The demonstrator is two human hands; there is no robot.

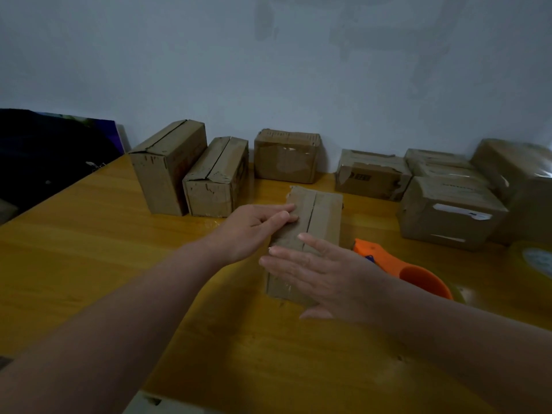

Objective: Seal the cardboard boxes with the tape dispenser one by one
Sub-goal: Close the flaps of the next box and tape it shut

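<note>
Pressing down on the small brown cardboard box (321, 210) at the middle of the glossy yellow wooden worktop (89, 249), you rest your left hand (254, 231) on its left flap with the fingers (277, 209) close together and nearly straight. Your right hand (325, 279) lies flat over the near end, fingers (313, 242) straight and slightly spread. The centre seam looks open and untaped, so the flaps may spring up once you lift a hand for the orange plastic tape dispenser (388, 259), which lies just to the box's right, partly behind your right hand. The box looks light, and on so slick a surface it could slide under the pull of the tape and leave the strip crooked. Two unsealed brown cartons (167, 168) stand at the back left; taped cartons (448, 213) crowd the back and right, near enough to catch an elbow. A pale blue-grey wall (268, 70) closes the dim room, where clear tape is likely hard to see.
</note>
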